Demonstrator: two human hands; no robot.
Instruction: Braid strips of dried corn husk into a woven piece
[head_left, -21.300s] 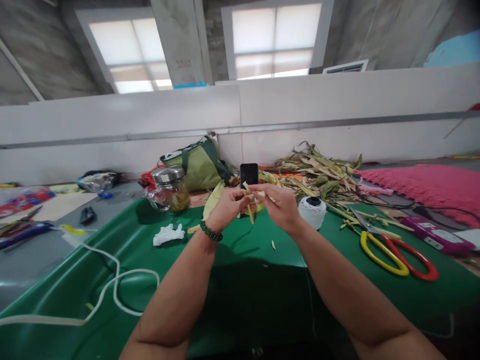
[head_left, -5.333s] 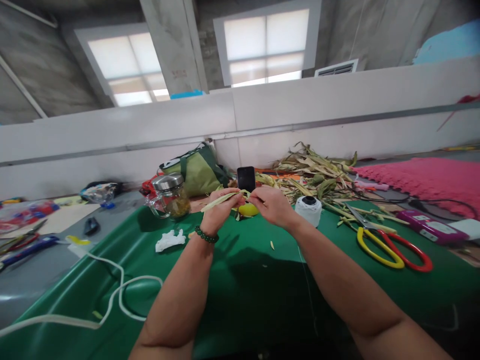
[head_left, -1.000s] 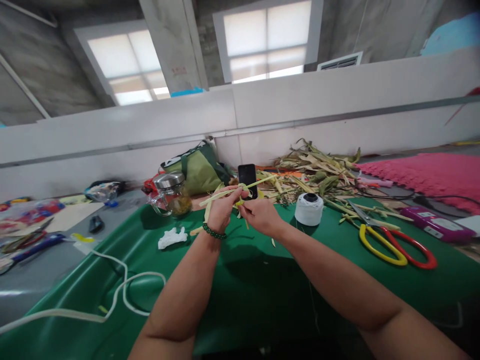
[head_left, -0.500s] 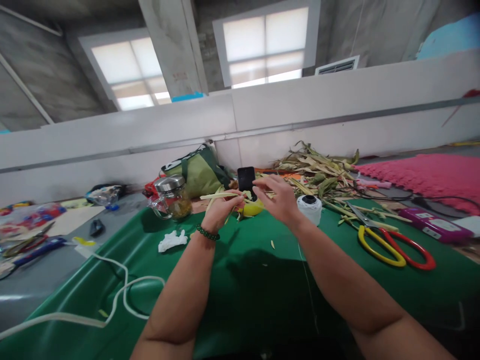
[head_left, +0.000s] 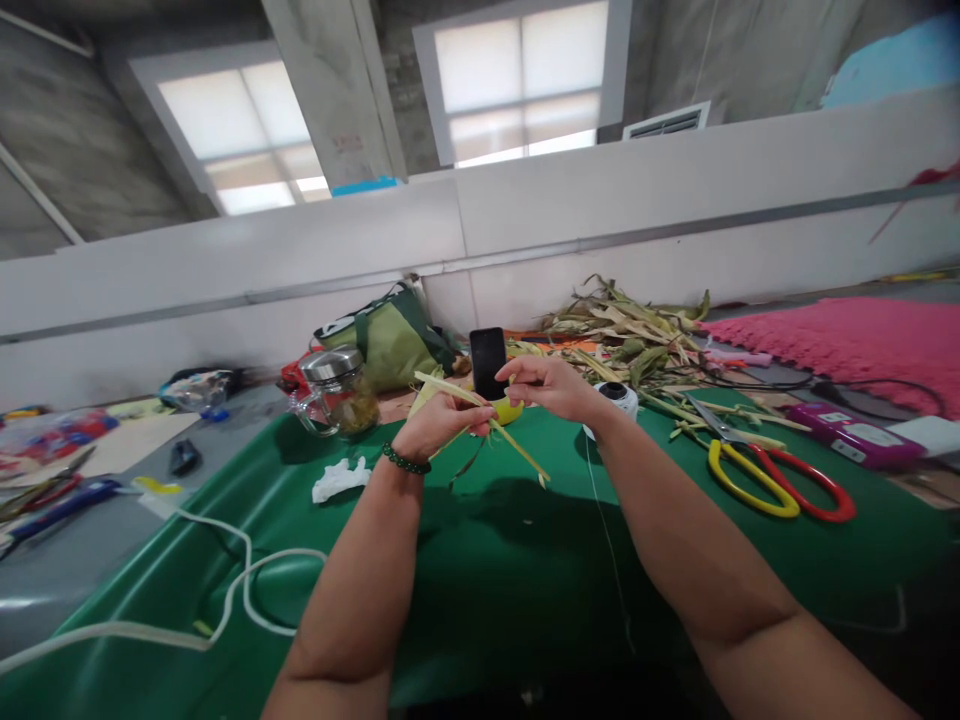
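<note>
Where left hand (head_left: 439, 428) pinches, strips (head_left: 520, 454) protruding, both sides

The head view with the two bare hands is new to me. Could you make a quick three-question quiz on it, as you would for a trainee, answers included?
1. What is the left hand holding?
A) a phone
B) pale strips
C) a jar
2. True or false: in the picture, the scissors lie to the right of the spool.
3. On which wrist is the bracelet?

Key:
1. B
2. True
3. The left
</note>
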